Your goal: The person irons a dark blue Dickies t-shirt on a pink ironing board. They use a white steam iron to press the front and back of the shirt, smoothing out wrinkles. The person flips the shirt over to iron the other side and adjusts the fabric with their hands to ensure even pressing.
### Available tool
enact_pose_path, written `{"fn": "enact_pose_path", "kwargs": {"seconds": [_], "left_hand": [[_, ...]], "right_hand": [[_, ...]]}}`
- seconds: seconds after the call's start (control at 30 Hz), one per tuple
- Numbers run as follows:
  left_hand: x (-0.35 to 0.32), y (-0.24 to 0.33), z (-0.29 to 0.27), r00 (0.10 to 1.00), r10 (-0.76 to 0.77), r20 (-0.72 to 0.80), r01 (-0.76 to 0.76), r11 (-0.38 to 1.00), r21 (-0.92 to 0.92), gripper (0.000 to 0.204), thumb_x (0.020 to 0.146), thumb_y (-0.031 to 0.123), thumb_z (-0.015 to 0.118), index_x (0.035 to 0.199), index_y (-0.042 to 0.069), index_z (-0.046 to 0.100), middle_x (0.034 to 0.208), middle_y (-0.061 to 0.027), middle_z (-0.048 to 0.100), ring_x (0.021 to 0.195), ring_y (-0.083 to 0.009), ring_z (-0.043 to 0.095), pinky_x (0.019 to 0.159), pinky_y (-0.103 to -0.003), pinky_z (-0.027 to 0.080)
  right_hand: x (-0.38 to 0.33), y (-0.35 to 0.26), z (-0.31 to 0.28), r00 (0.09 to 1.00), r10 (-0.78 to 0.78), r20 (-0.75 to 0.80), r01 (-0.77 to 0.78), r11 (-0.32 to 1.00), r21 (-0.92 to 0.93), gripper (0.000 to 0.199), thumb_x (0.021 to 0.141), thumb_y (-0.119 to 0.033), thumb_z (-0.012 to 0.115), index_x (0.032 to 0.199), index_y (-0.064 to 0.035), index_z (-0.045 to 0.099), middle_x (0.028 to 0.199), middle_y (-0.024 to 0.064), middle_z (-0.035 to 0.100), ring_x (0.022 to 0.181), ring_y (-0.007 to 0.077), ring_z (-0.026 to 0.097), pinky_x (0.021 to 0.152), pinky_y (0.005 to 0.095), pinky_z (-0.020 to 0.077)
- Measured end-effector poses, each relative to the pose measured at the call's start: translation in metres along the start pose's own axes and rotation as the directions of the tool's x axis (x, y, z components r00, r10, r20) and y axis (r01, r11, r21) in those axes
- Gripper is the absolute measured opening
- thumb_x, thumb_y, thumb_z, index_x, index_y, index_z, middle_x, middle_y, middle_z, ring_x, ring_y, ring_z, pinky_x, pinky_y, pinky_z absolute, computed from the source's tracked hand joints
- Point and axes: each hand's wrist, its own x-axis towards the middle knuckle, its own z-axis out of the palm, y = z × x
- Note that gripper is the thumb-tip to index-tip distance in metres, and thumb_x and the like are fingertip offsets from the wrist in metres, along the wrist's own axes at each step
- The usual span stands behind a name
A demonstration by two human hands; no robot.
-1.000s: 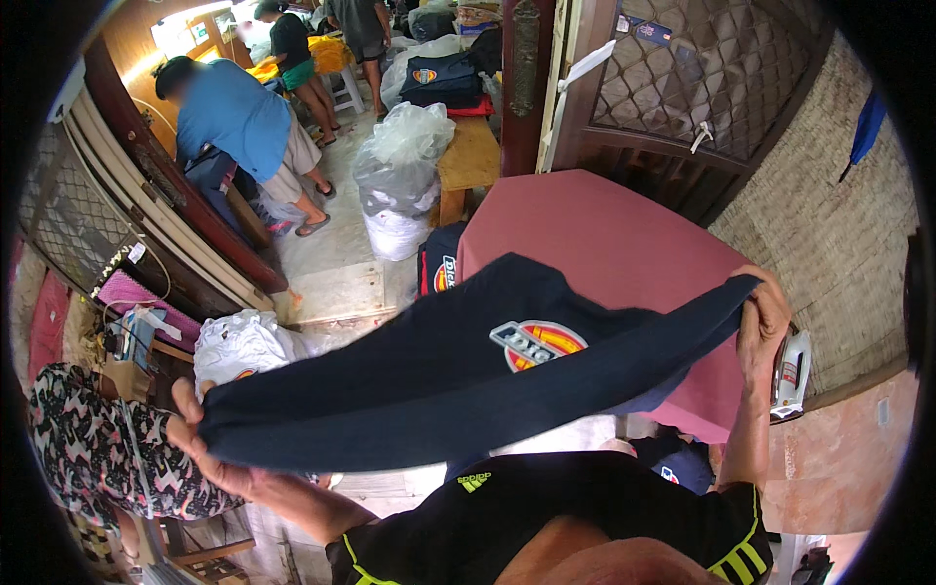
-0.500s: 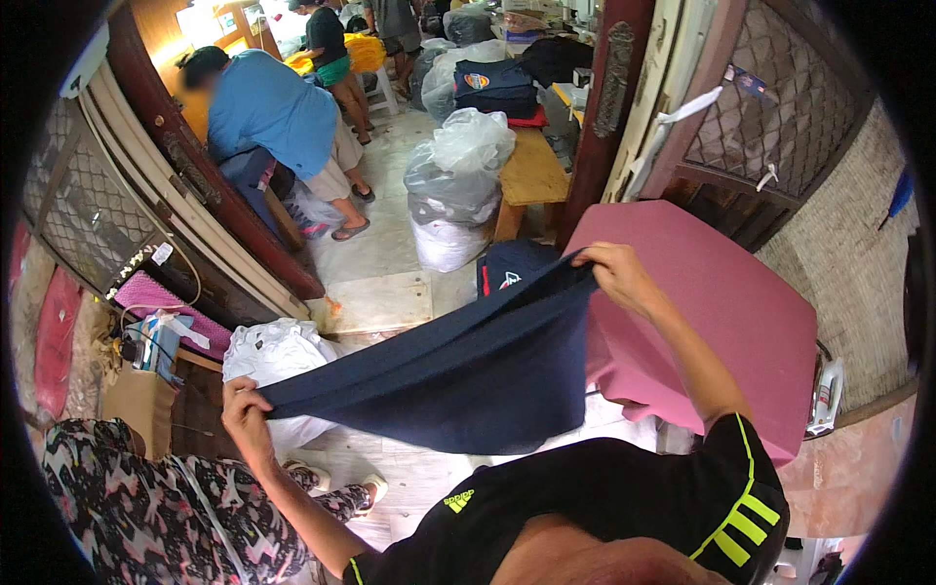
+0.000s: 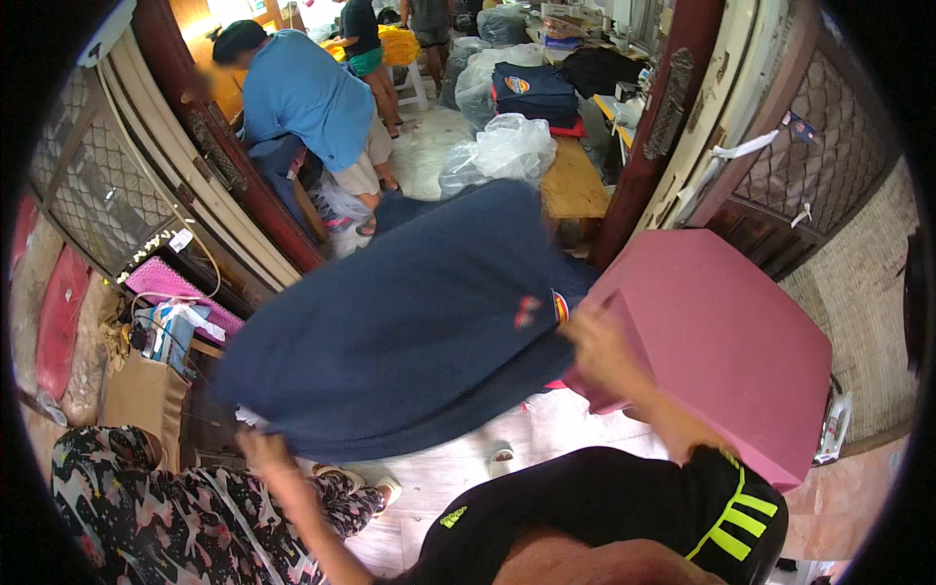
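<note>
A navy shirt [image 3: 390, 312] billows in the air in front of me, spread wide and blurred by motion. Small red print and a round coloured emblem show near its right side. My left hand [image 3: 268, 453] is closed at its lower left edge, the fingertips smeared by motion. At the right edge, beside the emblem, my right hand [image 3: 597, 336] grips the cloth, also blurred. The shirt hides much of the floor and doorway behind it.
A pink-covered table [image 3: 721, 341] stands at my right. A person in patterned clothes [image 3: 185, 507] is close at lower left. Past the doorway, a person in blue [image 3: 307, 97] bends over. Beyond are plastic bags [image 3: 507, 151], a wooden bench [image 3: 575, 180] and folded navy garments [image 3: 534, 93].
The shirt was stretched taut as a narrow folded band between both hands; now it is opened out and billowing up and away. Both hands have moved lower, and my view has shifted slightly.
</note>
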Motion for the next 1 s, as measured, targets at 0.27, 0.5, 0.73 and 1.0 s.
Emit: {"fn": "enact_pose_path", "kwargs": {"seconds": [0.27, 0.5, 0.73, 1.0], "left_hand": [[-0.076, -0.073, 0.004, 0.748, -0.12, 0.653, 0.115, 0.992, 0.051, 0.017, 0.067, -0.007, 0.057, 0.07, 0.001, 0.071, 0.076, -0.0193, 0.066, 0.073, -0.0345, 0.067, 0.069, -0.038, 0.052], [-0.016, 0.055, -0.017, 0.776, 0.131, 0.617, -0.188, 0.982, 0.027, 0.017, 0.075, 0.008, 0.053, 0.074, -0.004, 0.065, 0.078, -0.0227, 0.063, 0.073, -0.041, 0.059, 0.071, -0.046, 0.047], [-0.034, 0.126, -0.045, 0.763, 0.201, 0.615, -0.246, 0.969, -0.012, 0.076, 0.063, 0.067, 0.078, 0.079, -0.004, 0.056, 0.067, -0.0178, 0.05, 0.062, -0.0329, 0.046, 0.06, -0.042, 0.04], [-0.003, 0.141, -0.061, 0.799, 0.22, 0.56, 0.122, 0.852, -0.508, 0.014, 0.084, 0.004, 0.068, 0.086, 0.008, 0.055, 0.079, 0.008, 0.048, 0.072, -0.0018, 0.042, 0.062, -0.019, 0.035]], "right_hand": [[-0.14, 0.079, 0.02, 0.521, 0.269, 0.81, -0.519, 0.853, 0.05, 0.037, 0.076, 0.003, 0.052, 0.1, -0.0097, 0.077, 0.096, 0.017, 0.073, 0.087, 0.0292, 0.068, 0.079, 0.0393, 0.0532], [-0.151, 0.081, -0.126, 0.787, 0.188, 0.588, -0.438, 0.842, 0.316, 0.017, 0.079, -0.012, 0.063, 0.088, -0.0018, 0.073, 0.086, 0.0174, 0.07, 0.082, 0.0288, 0.067, 0.073, 0.0397, 0.0517], [-0.208, 0.076, -0.218, 0.907, 0.073, 0.415, -0.159, 0.972, 0.176, 0.027, 0.075, -0.023, 0.076, 0.078, -0.0002, 0.061, 0.072, 0.0117, 0.057, 0.069, 0.0237, 0.058, 0.063, 0.0377, 0.0457], [-0.143, 0.099, -0.292, 0.985, -0.147, 0.093, 0.091, 0.893, 0.44, 0.023, 0.077, -0.006, 0.077, 0.085, -0.0027, 0.055, 0.076, 0.0004, 0.052, 0.077, 0.011, 0.054, 0.066, 0.0285, 0.0449]]}}
